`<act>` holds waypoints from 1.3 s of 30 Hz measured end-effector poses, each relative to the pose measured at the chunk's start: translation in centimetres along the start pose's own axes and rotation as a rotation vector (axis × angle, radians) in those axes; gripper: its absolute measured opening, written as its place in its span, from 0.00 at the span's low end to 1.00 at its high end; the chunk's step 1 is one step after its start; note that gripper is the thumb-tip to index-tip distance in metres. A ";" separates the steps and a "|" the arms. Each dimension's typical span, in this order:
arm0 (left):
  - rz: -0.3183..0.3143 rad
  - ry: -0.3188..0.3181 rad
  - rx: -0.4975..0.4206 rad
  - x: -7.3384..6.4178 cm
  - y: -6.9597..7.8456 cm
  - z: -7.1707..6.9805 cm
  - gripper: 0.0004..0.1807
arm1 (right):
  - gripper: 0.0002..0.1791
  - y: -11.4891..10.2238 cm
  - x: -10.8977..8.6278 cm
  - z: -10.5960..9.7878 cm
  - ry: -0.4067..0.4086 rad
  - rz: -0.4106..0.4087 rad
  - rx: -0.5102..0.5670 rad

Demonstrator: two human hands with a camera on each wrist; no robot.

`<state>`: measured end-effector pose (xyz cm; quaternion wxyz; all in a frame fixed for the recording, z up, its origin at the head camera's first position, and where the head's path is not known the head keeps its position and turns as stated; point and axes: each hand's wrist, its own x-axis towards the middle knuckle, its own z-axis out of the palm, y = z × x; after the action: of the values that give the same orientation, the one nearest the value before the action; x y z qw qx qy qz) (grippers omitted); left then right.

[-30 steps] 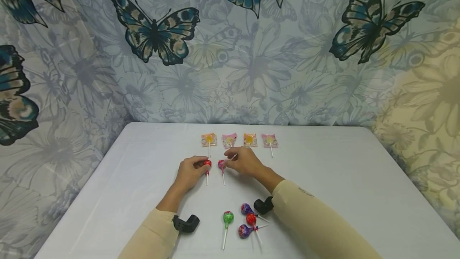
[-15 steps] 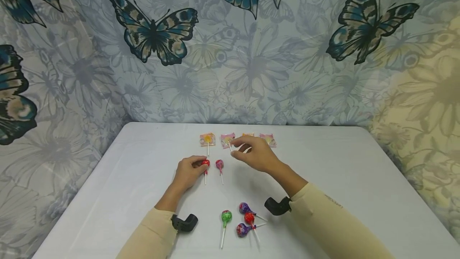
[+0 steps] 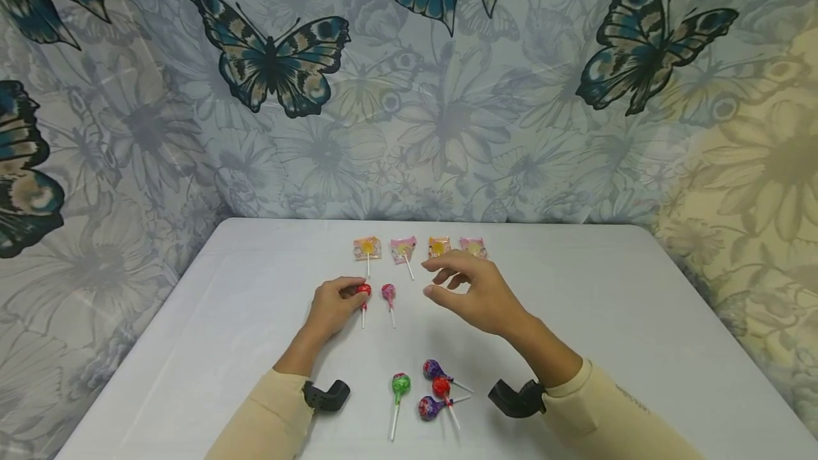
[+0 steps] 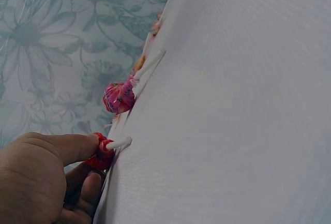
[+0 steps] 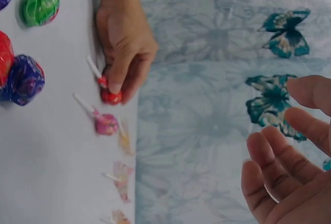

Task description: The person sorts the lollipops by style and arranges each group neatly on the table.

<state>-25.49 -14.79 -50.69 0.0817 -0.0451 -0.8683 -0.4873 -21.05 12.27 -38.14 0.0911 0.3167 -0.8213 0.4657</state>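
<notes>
My left hand (image 3: pixel 334 307) pinches the wrapped head of a red lollipop (image 4: pixel 100 154) between thumb and fingers; its white stick points toward me. Just right of it on the table lies a pink lollipop (image 3: pixel 388 292), also stick toward me. My right hand (image 3: pixel 476 289) hovers to the right of the pink one, fingers loosely bent with a gap to the thumb and nothing between them. Behind both hands is a row of flat-wrapped lollipops: an orange one (image 3: pixel 367 248), a pink one (image 3: pixel 402 250), another orange one (image 3: pixel 439 246) and another pink one (image 3: pixel 473 247), partly hidden by my right hand.
Nearer me on the white table (image 3: pixel 575 289) lie a green lollipop (image 3: pixel 401 383) and a small cluster: a red lollipop (image 3: pixel 441 386) crossing two purple lollipops (image 3: pixel 430 408). A butterfly-patterned cloth (image 3: pixel 447 126) stands behind the table's far edge.
My right hand has left the pink lollipop and moved right and toward me, its fingers spreading. My left hand stays on the red lollipop.
</notes>
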 end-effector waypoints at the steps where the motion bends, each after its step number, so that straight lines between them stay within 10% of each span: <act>1: 0.000 0.000 -0.001 0.0 0.0 0.0 0.14 | 0.17 -0.1 -0.3 0.0 0.003 -0.008 0.008; 39: -0.008 -0.004 0.011 0.0 -0.1 0.0 0.14 | 0.19 4.4 -7.4 4.2 -0.135 -0.015 0.148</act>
<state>-25.49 -14.86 -50.80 0.0782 -0.0419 -0.8714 -0.4825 -17.32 13.65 -46.78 0.0153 0.3593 -0.7866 0.5019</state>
